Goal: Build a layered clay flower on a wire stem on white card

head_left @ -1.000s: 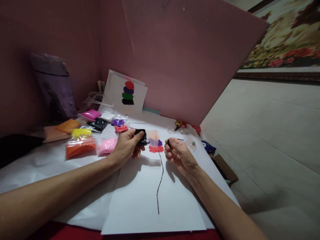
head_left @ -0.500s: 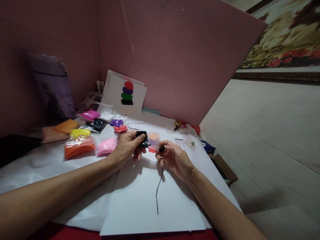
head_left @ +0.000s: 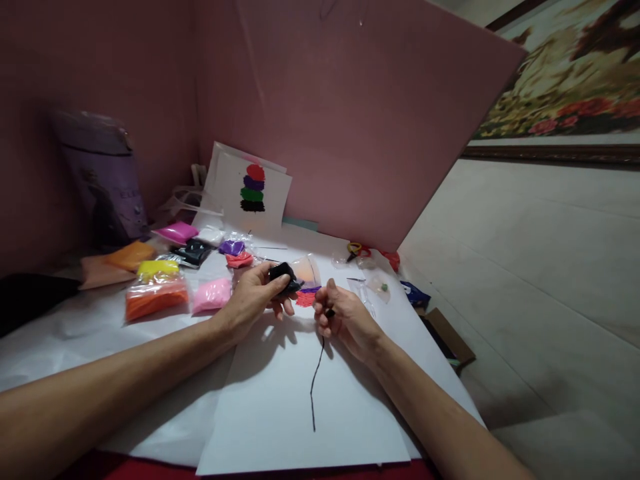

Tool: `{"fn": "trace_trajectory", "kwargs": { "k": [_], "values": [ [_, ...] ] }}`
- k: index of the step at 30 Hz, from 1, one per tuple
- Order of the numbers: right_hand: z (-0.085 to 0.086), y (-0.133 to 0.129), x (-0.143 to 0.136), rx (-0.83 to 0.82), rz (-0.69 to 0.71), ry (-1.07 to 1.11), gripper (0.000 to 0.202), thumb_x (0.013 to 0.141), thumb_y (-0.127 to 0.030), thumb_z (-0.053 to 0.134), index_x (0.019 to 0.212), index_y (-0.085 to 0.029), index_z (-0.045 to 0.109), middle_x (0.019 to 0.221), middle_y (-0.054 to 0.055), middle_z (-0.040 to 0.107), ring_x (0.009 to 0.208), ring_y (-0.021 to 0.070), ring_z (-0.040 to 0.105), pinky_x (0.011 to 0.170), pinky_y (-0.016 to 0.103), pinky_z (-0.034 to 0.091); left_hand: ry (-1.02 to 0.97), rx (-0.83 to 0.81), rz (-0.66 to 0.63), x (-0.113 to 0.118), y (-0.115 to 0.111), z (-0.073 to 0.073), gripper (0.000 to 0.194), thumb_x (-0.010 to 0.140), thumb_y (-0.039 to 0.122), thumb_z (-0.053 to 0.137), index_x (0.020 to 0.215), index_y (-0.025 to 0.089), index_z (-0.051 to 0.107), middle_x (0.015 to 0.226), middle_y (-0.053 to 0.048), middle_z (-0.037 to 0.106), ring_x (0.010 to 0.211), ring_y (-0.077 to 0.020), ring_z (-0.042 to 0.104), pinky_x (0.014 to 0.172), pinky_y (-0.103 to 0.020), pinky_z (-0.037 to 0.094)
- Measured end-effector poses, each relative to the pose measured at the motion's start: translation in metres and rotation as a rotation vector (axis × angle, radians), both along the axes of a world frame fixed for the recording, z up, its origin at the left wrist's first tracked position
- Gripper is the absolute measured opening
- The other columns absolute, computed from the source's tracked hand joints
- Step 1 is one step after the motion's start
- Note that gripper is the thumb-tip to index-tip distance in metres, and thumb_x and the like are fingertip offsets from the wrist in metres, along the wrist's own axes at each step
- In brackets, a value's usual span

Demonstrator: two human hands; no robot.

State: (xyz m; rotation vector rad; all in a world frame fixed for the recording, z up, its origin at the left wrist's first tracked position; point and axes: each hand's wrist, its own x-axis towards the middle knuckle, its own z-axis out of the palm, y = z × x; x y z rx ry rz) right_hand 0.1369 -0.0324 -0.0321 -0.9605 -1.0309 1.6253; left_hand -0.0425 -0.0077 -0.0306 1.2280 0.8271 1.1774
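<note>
My left hand (head_left: 255,290) is closed around a clear bag of black clay (head_left: 284,276), whose transparent flap (head_left: 306,270) sticks out to the right. My right hand (head_left: 346,317) is curled beside it, with a small lump of black clay (head_left: 329,313) among its fingers. Both hands are above a white sheet of paper (head_left: 300,413). On that sheet a thin black line (head_left: 313,387) runs down from below my right hand. A red patch (head_left: 305,299) with a purple strip at its top shows between the hands, partly covered.
Bags of coloured clay lie at left, among them orange (head_left: 156,301), light pink (head_left: 213,293) and purple (head_left: 231,247). A sheet with stacked colour patches (head_left: 253,189) leans on the pink wall. Scissors (head_left: 354,249) lie at the back right. A cardboard box (head_left: 450,337) is beyond the right edge.
My right hand has drawn slightly down from the bag, its thumb now raised. The bag's flap has tilted up, and the purple strip on the paper shows more plainly.
</note>
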Motion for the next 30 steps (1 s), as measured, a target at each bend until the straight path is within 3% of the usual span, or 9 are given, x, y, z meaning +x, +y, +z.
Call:
{"fn": "trace_trajectory", "kwargs": {
  "k": [3,7,11,16,23,30],
  "values": [
    [-0.0009,-0.0004,-0.0019,0.086,-0.055,-0.05,0.04,0.068,-0.05,0.078,0.077,-0.017,0.057,0.059,-0.006,0.048,0.045,0.0044,0.034,0.038,0.015,0.026,0.022,0.038,-0.088,0.0011,-0.0016,-0.0019,0.027,0.078,0.034,0.066,0.086,0.017,0.047,0.072,-0.004,0.068,0.057,-0.0178,0.068,0.044,-0.024,0.049],
    [-0.0006,0.0014,0.001,0.218,-0.142,-0.125,0.033,0.07,-0.044,0.078,0.07,-0.017,0.058,0.051,-0.009,0.038,0.042,0.0037,0.027,0.039,0.016,0.021,0.098,0.075,-0.185,0.0023,-0.0066,-0.0008,0.027,0.076,0.035,0.067,0.086,0.015,0.052,0.077,-0.005,0.067,0.067,-0.0164,0.067,0.053,-0.024,0.049],
    [-0.002,0.0022,0.0033,0.359,-0.177,-0.31,0.032,0.072,-0.045,0.074,0.064,-0.018,0.06,0.048,-0.007,0.039,0.043,0.0057,0.029,0.04,0.02,0.022,0.145,0.164,-0.195,0.0011,-0.0079,0.0026,0.026,0.077,0.032,0.067,0.093,0.013,0.061,0.084,-0.003,0.064,0.074,-0.0122,0.061,0.067,-0.023,0.047],
    [-0.0047,-0.0023,0.0,0.509,-0.119,-0.484,0.027,0.076,-0.041,0.07,0.067,-0.016,0.064,0.056,-0.005,0.046,0.052,0.0082,0.036,0.049,0.022,0.03,0.164,0.175,-0.203,-0.0008,-0.0037,-0.0001,0.02,0.078,0.032,0.066,0.086,0.014,0.065,0.077,-0.001,0.064,0.071,-0.012,0.058,0.065,-0.024,0.046],
    [-0.0057,-0.0006,0.0022,0.473,-0.099,-0.482,0.025,0.076,-0.04,0.07,0.067,-0.017,0.062,0.055,-0.006,0.044,0.049,0.0079,0.033,0.047,0.023,0.028,0.123,0.115,-0.19,-0.0006,-0.0031,-0.0005,0.016,0.072,0.028,0.069,0.078,0.013,0.066,0.074,-0.002,0.066,0.071,-0.0121,0.059,0.069,-0.025,0.046],
    [-0.007,-0.0007,0.0011,0.467,-0.06,-0.482,0.027,0.077,-0.041,0.069,0.069,-0.016,0.062,0.058,-0.004,0.048,0.051,0.008,0.035,0.047,0.023,0.026,0.169,0.163,-0.149,-0.0004,-0.0031,-0.0015,0.018,0.075,0.032,0.066,0.074,0.014,0.064,0.067,0.001,0.062,0.063,-0.0106,0.054,0.063,-0.024,0.043]
  ]
}}
